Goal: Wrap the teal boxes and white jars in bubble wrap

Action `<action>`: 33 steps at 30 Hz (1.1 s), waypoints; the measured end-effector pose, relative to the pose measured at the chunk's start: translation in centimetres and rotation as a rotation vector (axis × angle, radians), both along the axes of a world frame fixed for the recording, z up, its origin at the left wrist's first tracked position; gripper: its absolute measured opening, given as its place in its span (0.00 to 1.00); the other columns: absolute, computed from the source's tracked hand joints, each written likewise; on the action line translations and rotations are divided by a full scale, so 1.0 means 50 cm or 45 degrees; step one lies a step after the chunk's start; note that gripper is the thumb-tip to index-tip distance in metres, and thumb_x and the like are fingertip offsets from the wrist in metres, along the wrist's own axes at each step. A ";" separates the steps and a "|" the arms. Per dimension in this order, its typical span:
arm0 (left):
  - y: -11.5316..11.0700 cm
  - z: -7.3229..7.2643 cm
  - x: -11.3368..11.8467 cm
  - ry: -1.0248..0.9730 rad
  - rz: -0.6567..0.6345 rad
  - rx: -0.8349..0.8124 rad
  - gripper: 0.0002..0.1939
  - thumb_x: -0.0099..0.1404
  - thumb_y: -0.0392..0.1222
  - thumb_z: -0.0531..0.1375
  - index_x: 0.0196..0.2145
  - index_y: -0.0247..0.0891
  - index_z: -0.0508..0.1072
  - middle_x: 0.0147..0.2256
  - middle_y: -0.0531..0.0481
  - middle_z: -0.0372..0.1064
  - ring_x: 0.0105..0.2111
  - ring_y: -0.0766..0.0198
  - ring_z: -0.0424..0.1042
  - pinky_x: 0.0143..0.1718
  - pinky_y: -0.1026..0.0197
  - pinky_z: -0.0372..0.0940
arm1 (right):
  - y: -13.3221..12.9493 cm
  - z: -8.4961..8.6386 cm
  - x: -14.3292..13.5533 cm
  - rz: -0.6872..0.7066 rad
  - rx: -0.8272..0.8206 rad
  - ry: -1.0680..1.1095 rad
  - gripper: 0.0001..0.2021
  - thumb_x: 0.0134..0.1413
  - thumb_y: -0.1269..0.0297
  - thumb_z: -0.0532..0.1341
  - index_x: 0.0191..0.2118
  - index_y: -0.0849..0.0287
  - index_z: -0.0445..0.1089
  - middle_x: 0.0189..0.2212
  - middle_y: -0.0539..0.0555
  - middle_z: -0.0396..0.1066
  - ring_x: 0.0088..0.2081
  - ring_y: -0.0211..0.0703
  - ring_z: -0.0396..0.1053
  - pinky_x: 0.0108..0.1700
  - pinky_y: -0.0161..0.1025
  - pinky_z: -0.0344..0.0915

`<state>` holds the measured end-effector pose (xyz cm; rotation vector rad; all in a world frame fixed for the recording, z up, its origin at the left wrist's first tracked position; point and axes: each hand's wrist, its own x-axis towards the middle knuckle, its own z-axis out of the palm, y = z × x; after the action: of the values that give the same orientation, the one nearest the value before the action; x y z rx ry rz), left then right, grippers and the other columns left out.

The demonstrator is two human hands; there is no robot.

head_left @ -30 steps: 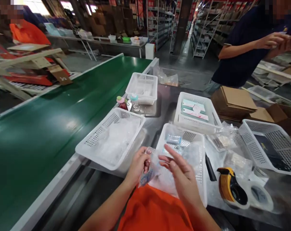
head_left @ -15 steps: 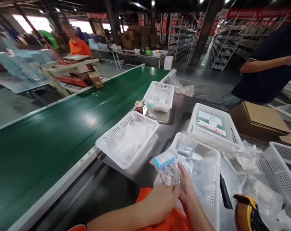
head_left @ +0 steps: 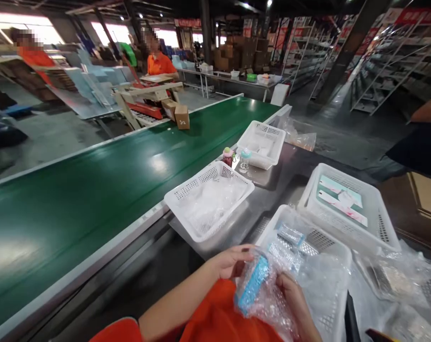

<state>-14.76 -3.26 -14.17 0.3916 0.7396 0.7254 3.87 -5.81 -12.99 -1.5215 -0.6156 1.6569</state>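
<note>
Close to my body I hold a blue-and-white box in bubble wrap [head_left: 253, 284] between both hands. My left hand [head_left: 233, 262] pinches the wrap along its upper left side. My right hand [head_left: 292, 289] grips loose wrap on the right, its fingertips partly hidden by the plastic. Just beyond, a white basket [head_left: 338, 251] holds another bubble-wrapped blue-and-white box [head_left: 290, 235] and clear plastic packaging. To the left, a second white basket [head_left: 179, 197] contains clear plastic wrap.
A green conveyor belt [head_left: 129, 161] runs along the left, with small cartons [head_left: 182, 117] at its far edge. Two bottles [head_left: 244, 161] stand near a farther basket [head_left: 280, 142]. At right are a basket with printed sheets [head_left: 379, 209] and wrapped items [head_left: 393, 280]. Co-workers stand beyond.
The wrapped box has come down closer to my body and turned more upright. My hands have moved apart to its two sides. My view has swung left.
</note>
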 end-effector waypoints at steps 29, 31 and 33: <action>-0.043 -0.013 0.040 0.090 0.410 -0.080 0.31 0.37 0.55 0.75 0.32 0.39 0.64 0.23 0.57 0.63 0.23 0.68 0.62 0.28 0.62 0.57 | -0.017 0.010 0.041 0.359 0.072 -0.122 0.20 0.27 0.51 0.73 0.32 0.53 0.79 0.37 0.60 0.78 0.47 0.65 0.71 0.53 0.58 0.64; -0.029 0.001 0.052 0.171 0.481 0.001 0.28 0.40 0.55 0.73 0.31 0.39 0.65 0.23 0.58 0.61 0.24 0.68 0.61 0.28 0.62 0.57 | -0.022 0.010 0.038 0.299 0.094 -0.093 0.26 0.24 0.53 0.74 0.38 0.50 0.79 0.43 0.60 0.77 0.53 0.66 0.68 0.56 0.58 0.62; -0.022 0.009 0.068 0.264 0.457 0.153 0.26 0.40 0.52 0.74 0.30 0.39 0.67 0.25 0.57 0.61 0.26 0.69 0.60 0.30 0.63 0.57 | -0.026 0.009 0.023 0.261 0.098 -0.118 0.30 0.26 0.52 0.75 0.44 0.50 0.77 0.46 0.60 0.76 0.55 0.64 0.67 0.56 0.56 0.62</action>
<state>-11.38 -4.34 -13.74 0.4536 0.9787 1.0819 5.04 -7.13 -12.54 -1.5273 -0.9015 1.6994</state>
